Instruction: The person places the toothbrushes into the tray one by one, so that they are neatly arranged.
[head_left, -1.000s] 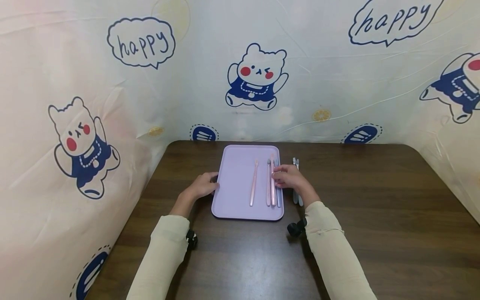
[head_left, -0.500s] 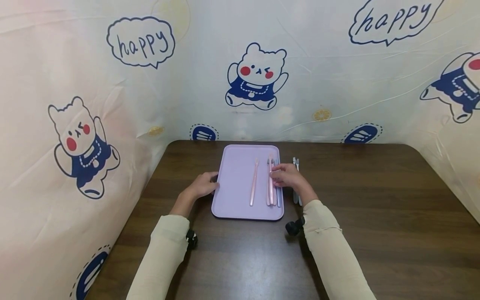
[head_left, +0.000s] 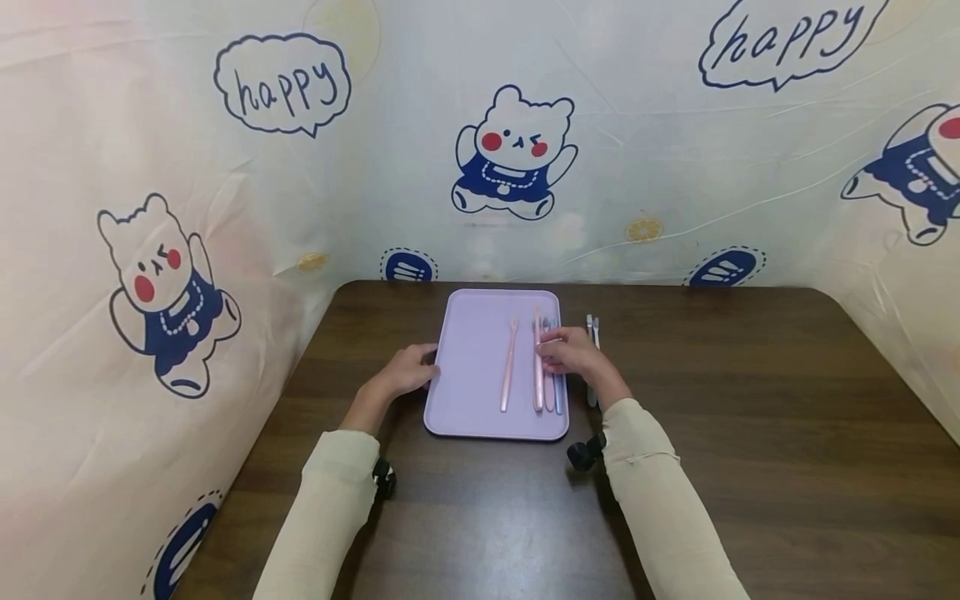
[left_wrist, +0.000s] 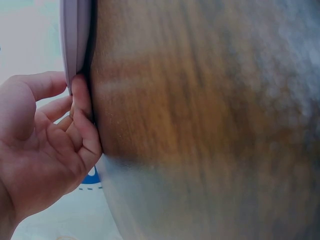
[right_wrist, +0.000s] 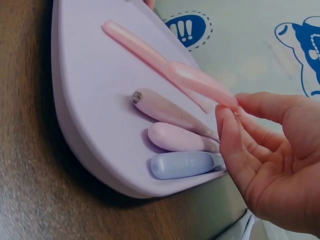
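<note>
A lilac tray [head_left: 465,367] lies on the table, and my left hand [head_left: 405,371] pinches its left rim between thumb and fingers. Over the tray's right side, my right hand [head_left: 572,350] holds a slim pink utensil [right_wrist: 202,82] between thumb and fingertips, its handle end tilted up in the right wrist view. I cannot tell its kind. Another slim pink utensil [head_left: 507,367] lies alone near the tray's middle. Below the held one lie a mauve handle [right_wrist: 172,112], a pale pink handle [right_wrist: 180,137] and a blue handle [right_wrist: 185,165], roughly side by side; the fingers hide their far ends.
Just right of the tray, partly behind my right hand, more slim utensils [head_left: 592,392] lie on the brown wooden table [head_left: 712,400]. A printed cloth [head_left: 637,125] with bears and lettering hangs behind and beside the table.
My right hand has shifted slightly left with the pink utensil, which now overlaps the mauve-handled one in the head view. My left hand and the tray stay in place.
</note>
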